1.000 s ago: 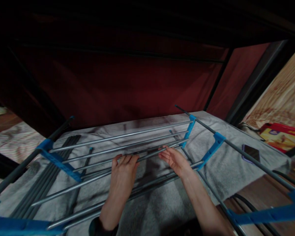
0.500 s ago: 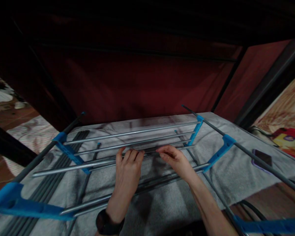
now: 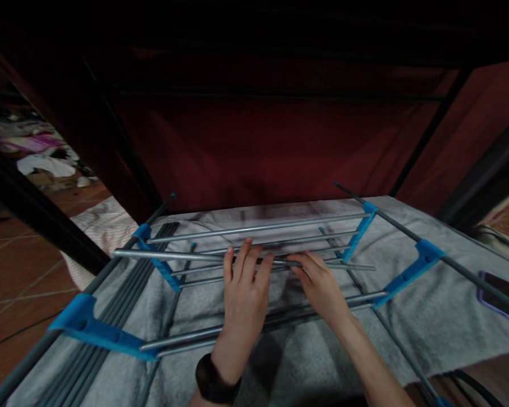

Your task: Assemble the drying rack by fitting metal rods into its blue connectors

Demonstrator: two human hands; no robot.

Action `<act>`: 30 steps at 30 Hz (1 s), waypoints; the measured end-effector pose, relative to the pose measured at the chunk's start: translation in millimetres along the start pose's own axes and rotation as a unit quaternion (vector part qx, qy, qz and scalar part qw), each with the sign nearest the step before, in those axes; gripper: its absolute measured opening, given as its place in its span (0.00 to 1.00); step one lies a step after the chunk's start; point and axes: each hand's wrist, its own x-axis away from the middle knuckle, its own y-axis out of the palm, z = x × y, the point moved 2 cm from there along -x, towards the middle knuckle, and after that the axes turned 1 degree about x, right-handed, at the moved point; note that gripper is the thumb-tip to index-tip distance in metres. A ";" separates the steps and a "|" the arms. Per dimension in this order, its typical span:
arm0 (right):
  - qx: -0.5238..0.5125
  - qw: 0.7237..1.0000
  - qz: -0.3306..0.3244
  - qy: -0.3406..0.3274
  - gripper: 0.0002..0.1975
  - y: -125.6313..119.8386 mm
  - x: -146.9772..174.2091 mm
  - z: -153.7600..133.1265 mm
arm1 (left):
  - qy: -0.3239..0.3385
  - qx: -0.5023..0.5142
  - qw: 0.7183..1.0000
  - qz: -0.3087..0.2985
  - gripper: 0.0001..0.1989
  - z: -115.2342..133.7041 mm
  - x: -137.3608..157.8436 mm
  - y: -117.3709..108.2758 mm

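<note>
Left hand (image 3: 246, 291) lies across a metal rod (image 3: 173, 256), fingers apart, grip hard to tell; right hand (image 3: 321, 285), just beside it, pinches that rod, grey cloth (image 3: 311, 350) beneath both

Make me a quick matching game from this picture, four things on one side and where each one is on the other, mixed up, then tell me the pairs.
Things:
1. loose silver tube
2. phone
3. black wristwatch
4. row of grey rods

Places:
A. side by side on the left part of the grey cloth
B. around the left wrist
C. under the fingers of the left hand
D. by the picture's right edge

Pairs: 1-C, 2-D, 3-B, 4-A.
</note>
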 end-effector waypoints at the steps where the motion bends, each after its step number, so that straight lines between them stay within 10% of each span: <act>1: -0.009 1.000 0.008 0.009 0.12 -3.4 -1.4 0.8 | -0.006 -0.008 1.000 0.029 0.16 0.5 -0.6 -2.0; 7: -0.087 0.988 0.088 0.090 0.09 -16.9 -5.8 8.8 | -0.027 0.028 0.986 0.164 0.18 -1.0 -1.5 -13.7; 18: -0.332 0.896 0.250 0.159 0.13 -27.2 -11.5 1.0 | -0.039 0.154 0.986 0.045 0.18 -3.4 8.9 7.8; 30: -0.463 0.833 0.205 0.222 0.14 -16.1 -16.8 -9.8 | -0.018 0.120 0.989 -0.082 0.19 14.6 15.1 26.0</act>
